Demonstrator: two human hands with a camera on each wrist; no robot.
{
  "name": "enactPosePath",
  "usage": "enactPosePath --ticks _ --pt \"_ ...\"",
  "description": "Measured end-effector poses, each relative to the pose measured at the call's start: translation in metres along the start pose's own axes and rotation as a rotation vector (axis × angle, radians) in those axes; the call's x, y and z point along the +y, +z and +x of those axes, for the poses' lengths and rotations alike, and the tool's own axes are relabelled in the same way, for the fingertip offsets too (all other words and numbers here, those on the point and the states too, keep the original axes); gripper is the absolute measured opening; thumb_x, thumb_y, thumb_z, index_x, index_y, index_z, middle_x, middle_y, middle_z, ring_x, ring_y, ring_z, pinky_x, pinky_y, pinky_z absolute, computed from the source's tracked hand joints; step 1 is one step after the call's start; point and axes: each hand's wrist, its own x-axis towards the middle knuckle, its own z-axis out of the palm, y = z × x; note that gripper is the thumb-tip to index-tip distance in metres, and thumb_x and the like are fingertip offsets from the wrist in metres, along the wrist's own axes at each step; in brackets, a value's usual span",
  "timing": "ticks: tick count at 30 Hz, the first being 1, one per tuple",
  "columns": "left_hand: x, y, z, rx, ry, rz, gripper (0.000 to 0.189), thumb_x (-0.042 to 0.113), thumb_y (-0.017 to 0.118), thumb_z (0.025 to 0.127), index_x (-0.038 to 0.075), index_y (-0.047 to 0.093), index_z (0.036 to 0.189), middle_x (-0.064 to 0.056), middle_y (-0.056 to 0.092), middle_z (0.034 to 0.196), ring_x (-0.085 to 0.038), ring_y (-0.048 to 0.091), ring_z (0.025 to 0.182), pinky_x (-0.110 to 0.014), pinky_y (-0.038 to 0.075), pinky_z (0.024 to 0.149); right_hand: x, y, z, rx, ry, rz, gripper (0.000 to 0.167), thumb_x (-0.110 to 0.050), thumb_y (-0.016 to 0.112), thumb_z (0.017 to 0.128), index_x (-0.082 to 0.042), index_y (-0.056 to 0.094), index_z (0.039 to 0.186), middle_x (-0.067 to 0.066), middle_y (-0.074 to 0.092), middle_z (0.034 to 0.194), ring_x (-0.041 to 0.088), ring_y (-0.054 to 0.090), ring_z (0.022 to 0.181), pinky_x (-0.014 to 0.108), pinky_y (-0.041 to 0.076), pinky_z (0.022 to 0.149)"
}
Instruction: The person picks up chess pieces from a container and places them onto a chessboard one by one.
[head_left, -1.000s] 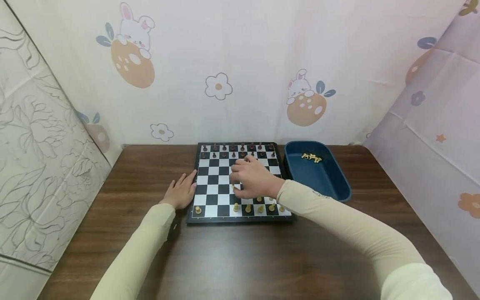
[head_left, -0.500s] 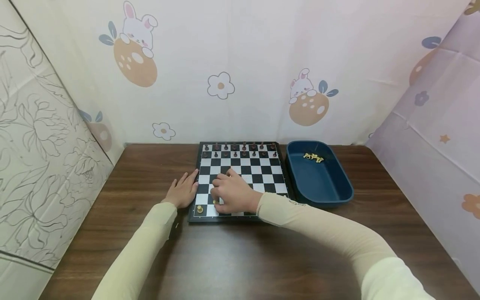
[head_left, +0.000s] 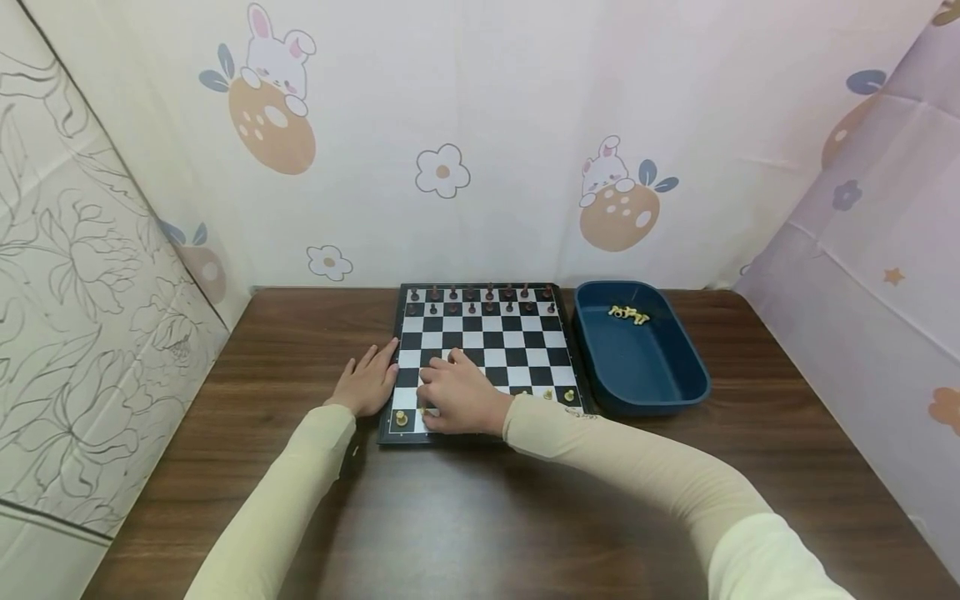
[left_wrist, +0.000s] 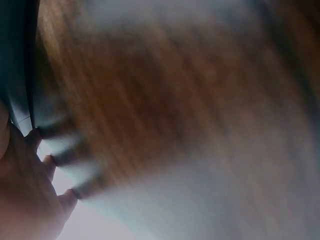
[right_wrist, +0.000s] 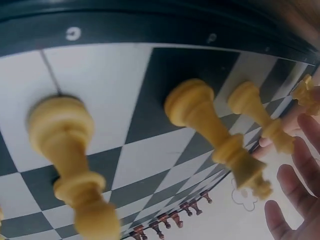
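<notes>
My right hand (head_left: 459, 396) is low over the near-left part of the chessboard (head_left: 450, 327), its fingertips pinching a pale yellow chess piece (head_left: 423, 411) close to the near row. What kind of piece it is, I cannot tell. Left of it, another pale yellow chess piece (head_left: 401, 418) occupies the near-left corner square. Several yellow pieces (right_wrist: 215, 130) stand on squares in the right wrist view. My left hand (head_left: 365, 383) lies on the table with spread fingers, touching the board's left edge. The right hand and sleeve hide part of the near rows.
Right of the board is a blue tray (head_left: 701, 387) with several small yellow pieces (head_left: 628, 314) at its far end. Two rows of dark red pieces (head_left: 490, 292) line the board's far side. A patterned curtain (head_left: 510, 167) hangs behind the wooden table (head_left: 465, 517).
My right hand has moved left and nearer, from mid-board to the near-left squares, carrying the yellow chess piece. Over the last half second it shifts only slightly. The left hand stays in place.
</notes>
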Motion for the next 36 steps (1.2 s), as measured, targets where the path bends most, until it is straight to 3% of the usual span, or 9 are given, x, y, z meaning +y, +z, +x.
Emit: enactPosePath --ticks 11,17,24,29,36 --pt "-0.001 0.004 0.001 -0.002 -0.004 0.000 0.056 0.034 0.025 0.104 0.014 0.013 0.154 -0.011 0.021 0.156 -0.033 0.012 0.144 -0.060 0.006 0.111 -0.003 0.008 -0.002 0.052 -0.004 -0.010 0.019 -0.039 0.064 0.083 -0.023 0.073 0.089 -0.006 0.062 0.086 0.015 0.051 0.084 0.038 0.041 0.079" --pt "-0.001 0.009 -0.001 -0.015 -0.003 0.003 0.055 0.033 0.024 0.104 0.013 0.012 0.154 -0.011 0.021 0.156 -0.033 0.012 0.144 -0.060 0.007 0.111 -0.007 0.014 -0.005 0.039 -0.007 -0.015 0.020 -0.038 0.063 0.083 -0.023 0.074 0.090 -0.007 0.064 0.088 0.014 0.051 0.082 0.036 0.040 0.074" --pt "-0.001 0.009 0.000 -0.007 -0.002 0.000 0.055 0.033 0.024 0.104 0.013 0.013 0.154 -0.011 0.021 0.156 -0.033 0.012 0.144 -0.060 0.006 0.111 -0.003 0.007 -0.008 0.029 0.003 -0.029 0.028 -0.045 0.064 0.083 -0.021 0.072 0.094 -0.005 0.064 0.091 0.015 0.051 0.087 0.039 0.041 0.081" --pt "0.000 0.006 0.000 -0.004 0.001 0.000 0.055 0.033 0.023 0.104 0.013 0.012 0.154 -0.011 0.020 0.157 -0.033 0.012 0.144 -0.060 0.006 0.111 0.012 -0.008 -0.017 0.020 0.034 -0.033 0.029 -0.045 0.066 0.082 -0.021 0.072 0.096 -0.006 0.063 0.090 0.015 0.051 0.086 0.039 0.040 0.083" --pt "-0.001 0.002 0.000 0.000 0.016 -0.001 0.055 0.032 0.024 0.104 0.012 0.012 0.154 -0.013 0.020 0.157 -0.034 0.011 0.144 -0.061 0.005 0.111 0.050 -0.023 -0.039 0.049 0.163 -0.010 0.028 -0.043 0.070 0.080 -0.021 0.073 0.096 -0.007 0.063 0.090 0.014 0.051 0.085 0.038 0.039 0.080"
